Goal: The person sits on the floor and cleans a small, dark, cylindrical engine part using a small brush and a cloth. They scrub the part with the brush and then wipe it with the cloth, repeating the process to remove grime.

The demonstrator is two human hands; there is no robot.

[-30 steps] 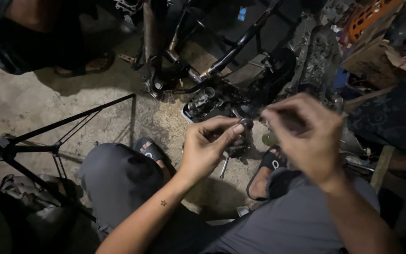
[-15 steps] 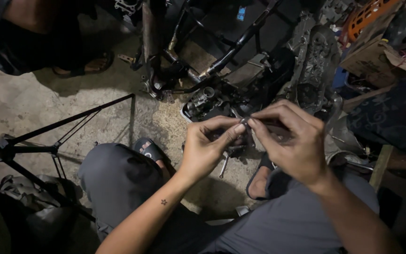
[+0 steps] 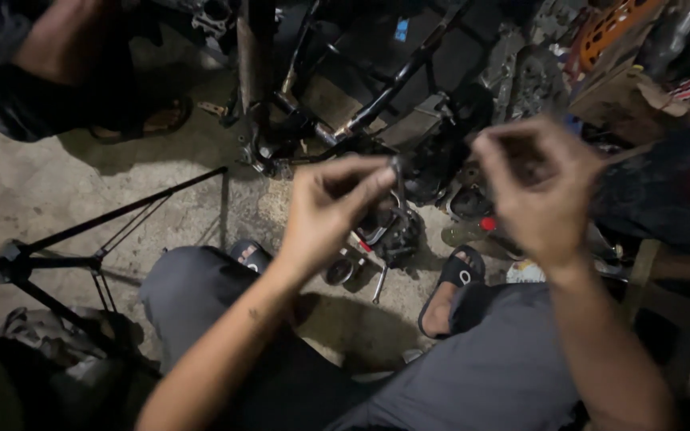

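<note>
Floor: a stained concrete floor [image 3: 33, 191] is seen under dim light, with metal parts strewn between the feet.
Background: a dark frame [image 3: 377, 88] of black tubes is stood at the top, with a rusty post beside it; cardboard and an orange crate [image 3: 612, 28] are piled at the upper right.
Left hand: the left hand [image 3: 325, 211] is raised above the left knee, and a small part [image 3: 395, 165] is pinched between thumb and forefinger.
Part: the part is held at the fingertips, at the hand's upper right edge, above the parts on the floor; its kind cannot be told, as it is small and dark.
Right hand: the right hand [image 3: 541, 187] is held well apart from the left, to the right, with the fingers curled loosely inward; whether anything is gripped in it cannot be told.
Gap: the part is kept on the left hand's side, and it is not touched by the right hand.
Below the hands: a dark metal piece [image 3: 397, 231], a small cup-shaped piece [image 3: 339, 271] and a thin tool [image 3: 379, 285] are laid on the floor.
Feet: black sandals [image 3: 453, 279] are worn, and grey trousers [image 3: 497, 367] are seen on both legs.
Left side: a black tripod [image 3: 57, 255] is spread across the floor.
Other person: a sandalled foot [image 3: 149, 120] is seen at the upper left.
</note>
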